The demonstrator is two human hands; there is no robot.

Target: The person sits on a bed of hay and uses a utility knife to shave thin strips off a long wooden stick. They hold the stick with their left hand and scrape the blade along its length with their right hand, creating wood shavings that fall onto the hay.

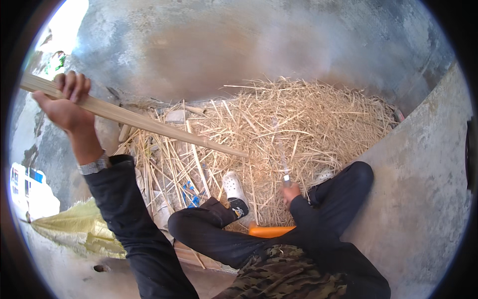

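At the left, a yellow-green sack (82,226) is being seen lying by the pale wall. Above it, a long, flat wooden strip (149,124) is being gripped near its upper end by the raised left hand (72,107), with the fingers being curled over the top edge and the thumb being set against the near side. From there the strip is being slanted down to the right, its lower end being poised over the heap of straw-like shavings (318,114), short of the knife. Farther right, between the bent knees, a slim knife (286,178) is being clasped low by the right hand (291,193), its blurred blade being pointed away from the body; how the fingers are being closed round the handle is being partly hidden. No contact between blade and strip is being shown.

From the tool and the shavings, the step in hand is being judged to be paring of the strip, between strokes. For another stroke, the strip's lower part is being judged to need laying against the blade, with the right wrist being steadied and the left hand being held clear of the edge.
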